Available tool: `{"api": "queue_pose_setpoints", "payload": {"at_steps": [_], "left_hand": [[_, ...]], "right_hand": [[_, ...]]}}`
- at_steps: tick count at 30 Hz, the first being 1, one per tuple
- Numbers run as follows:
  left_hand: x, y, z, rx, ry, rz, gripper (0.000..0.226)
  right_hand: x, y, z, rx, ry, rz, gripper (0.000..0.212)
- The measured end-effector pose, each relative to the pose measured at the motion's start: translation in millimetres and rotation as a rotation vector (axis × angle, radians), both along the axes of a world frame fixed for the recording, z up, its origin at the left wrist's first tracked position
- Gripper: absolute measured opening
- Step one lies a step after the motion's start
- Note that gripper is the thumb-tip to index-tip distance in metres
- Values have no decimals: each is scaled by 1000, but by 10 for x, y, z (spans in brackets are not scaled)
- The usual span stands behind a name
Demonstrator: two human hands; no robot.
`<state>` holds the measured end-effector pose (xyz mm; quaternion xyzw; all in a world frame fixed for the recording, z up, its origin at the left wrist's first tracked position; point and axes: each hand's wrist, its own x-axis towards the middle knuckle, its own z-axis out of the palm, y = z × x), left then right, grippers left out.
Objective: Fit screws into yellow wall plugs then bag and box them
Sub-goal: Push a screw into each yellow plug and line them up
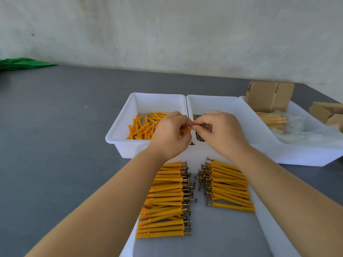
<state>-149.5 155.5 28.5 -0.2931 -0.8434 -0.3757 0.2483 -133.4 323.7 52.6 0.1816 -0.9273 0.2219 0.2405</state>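
My left hand (169, 135) grips a yellow wall plug (186, 129) that pokes out toward the right. Against the plug's end, my right hand (221, 130) pinches something small; the fingers hide it. Both hands hover over the seam between two white bins. The left bin (118, 130) holds loose yellow plugs (143, 127). The right bin (239, 115) holds dark screws (199, 135). In the near tray (271, 230) lie two rows of plugs with screws fitted, a left row (167, 199) and a right row (230, 186), screw heads facing the middle.
A third white bin (304, 154) at the right holds a cardboard box (269, 96), clear plastic bags (306, 134) and a bagged bundle of plugs (272, 120). More cardboard boxes (326, 112) sit at the far right. Green cloth (22, 64) lies at the table's far left.
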Motion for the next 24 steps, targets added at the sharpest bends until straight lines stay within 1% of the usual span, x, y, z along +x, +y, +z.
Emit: {"api": "queue_pose_setpoints", "payload": {"at_steps": [3, 5, 7, 9, 11, 13, 15, 17, 19, 20, 22, 24], "left_hand": [[32, -18, 28, 86, -61, 19, 14], [31, -46, 65, 200, -58, 97, 16], [4, -105, 78, 340, -55, 197, 17], [-38, -171, 59, 432, -112, 261, 16], [-94, -217, 12, 436, -194, 309, 15], [-153, -235, -37, 358, -239, 359, 14], [-210, -231, -76, 210, -260, 392, 12], [-265, -222, -125, 9, -288, 405, 13], [-299, -200, -156, -232, -339, 412, 17], [-312, -191, -158, -331, -368, 414, 18], [-332, -176, -146, -465, -438, 412, 23], [-348, -151, -123, -624, -510, 399, 35]], "right_hand": [[6, 13, 30, -4, -148, 52, 8], [36, 40, 65, -17, -226, 91, 7], [101, 38, 115, 4, -351, 192, 8], [189, -30, 143, 111, -537, 312, 7], [272, -140, 126, 243, -693, 398, 3], [348, -271, 84, 355, -779, 449, 4], [413, -407, 14, 453, -800, 491, 7], [473, -534, -72, 516, -811, 523, 11], [517, -613, -125, 535, -798, 528, 19], [518, -624, -122, 536, -760, 519, 24], [472, -584, -72, 500, -624, 468, 30], [338, -471, -20, 341, -442, 336, 29]]}}
